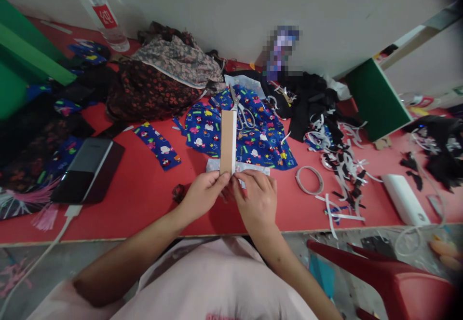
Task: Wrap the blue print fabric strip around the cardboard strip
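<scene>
My left hand [206, 192] is closed on the lower end of a flat brown cardboard strip [227, 141], held upright in front of me. A narrow white band [234, 141] runs along the strip's right edge. My right hand [256, 197] pinches at the bottom of that band, its fingertips beside my left thumb. Behind the strip lies blue printed fabric [260, 139] with small cartoon figures. Scissors [240, 110] rest on this fabric, handles towards me. Under my fingers, a pale printed piece [213, 165] is partly hidden.
A cut blue fabric strip [158, 146] lies left, near a power bank [87, 170] with a cable. Dark floral cloth [152, 90] is piled behind. A tape roll [309, 180], white and black scraps [343, 170] and a white device [405, 199] lie right. A red chair [398, 271] stands below.
</scene>
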Demonstrator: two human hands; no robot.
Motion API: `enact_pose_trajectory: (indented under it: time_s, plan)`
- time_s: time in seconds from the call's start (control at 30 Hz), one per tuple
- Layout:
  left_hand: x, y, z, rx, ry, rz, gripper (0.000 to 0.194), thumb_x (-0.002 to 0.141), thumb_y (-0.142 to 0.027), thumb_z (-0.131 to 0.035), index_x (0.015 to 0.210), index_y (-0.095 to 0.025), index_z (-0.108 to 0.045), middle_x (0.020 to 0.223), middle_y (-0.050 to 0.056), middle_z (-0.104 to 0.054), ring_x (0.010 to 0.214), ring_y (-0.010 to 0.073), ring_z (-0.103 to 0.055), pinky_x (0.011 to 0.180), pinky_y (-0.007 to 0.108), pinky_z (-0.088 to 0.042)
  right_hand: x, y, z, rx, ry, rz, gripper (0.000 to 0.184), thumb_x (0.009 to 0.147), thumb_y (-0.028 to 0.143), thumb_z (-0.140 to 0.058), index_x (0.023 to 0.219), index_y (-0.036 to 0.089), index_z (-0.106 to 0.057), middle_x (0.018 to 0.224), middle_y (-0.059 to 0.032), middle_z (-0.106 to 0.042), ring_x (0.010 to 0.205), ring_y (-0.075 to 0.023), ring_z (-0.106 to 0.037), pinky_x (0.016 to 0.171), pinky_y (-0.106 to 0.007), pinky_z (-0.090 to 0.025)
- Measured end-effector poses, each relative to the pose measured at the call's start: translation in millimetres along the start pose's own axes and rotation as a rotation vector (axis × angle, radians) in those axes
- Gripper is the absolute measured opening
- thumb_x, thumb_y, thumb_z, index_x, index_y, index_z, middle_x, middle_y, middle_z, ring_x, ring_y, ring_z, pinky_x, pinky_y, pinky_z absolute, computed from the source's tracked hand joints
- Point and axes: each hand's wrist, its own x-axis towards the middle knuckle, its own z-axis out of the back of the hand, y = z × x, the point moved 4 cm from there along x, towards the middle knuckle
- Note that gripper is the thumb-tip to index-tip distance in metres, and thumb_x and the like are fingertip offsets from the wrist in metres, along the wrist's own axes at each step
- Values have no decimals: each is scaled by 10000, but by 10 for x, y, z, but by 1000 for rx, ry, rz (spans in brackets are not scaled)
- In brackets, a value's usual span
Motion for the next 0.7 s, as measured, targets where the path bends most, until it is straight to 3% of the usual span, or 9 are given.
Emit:
enact_pose_trajectory:
  time_s: [0.7]
  plan:
    - [-15,-42,16,65,-7,-25,342,845,-478,-508,708,-174,-585,621,-15,-656,573,146,-633,554,243,-518,29,29,-4,-2,-6,51,58,853,198,-568,857,205,-626,842,-36,-683,823,-174,-628,786,-333,-385]
